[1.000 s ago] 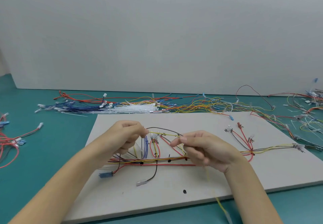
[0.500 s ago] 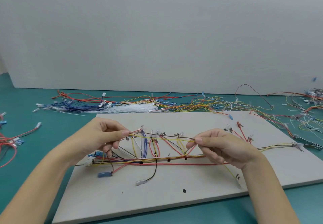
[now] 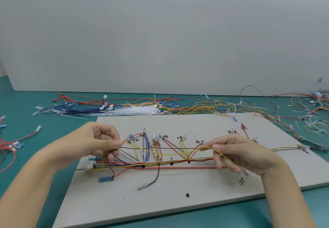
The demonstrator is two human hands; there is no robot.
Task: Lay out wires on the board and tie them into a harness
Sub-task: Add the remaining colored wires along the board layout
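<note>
Hands (image 3: 99,144) (image 3: 236,154) pinch yellow wire (image 3: 165,153) taut above board (image 3: 178,199).

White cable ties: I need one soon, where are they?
The white cable ties lie on the teal table just beyond the board's far edge, left of centre, beside blue wires.

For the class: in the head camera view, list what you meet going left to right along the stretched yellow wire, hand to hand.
left hand → blue wires → yellow wire midspan → right hand
</note>
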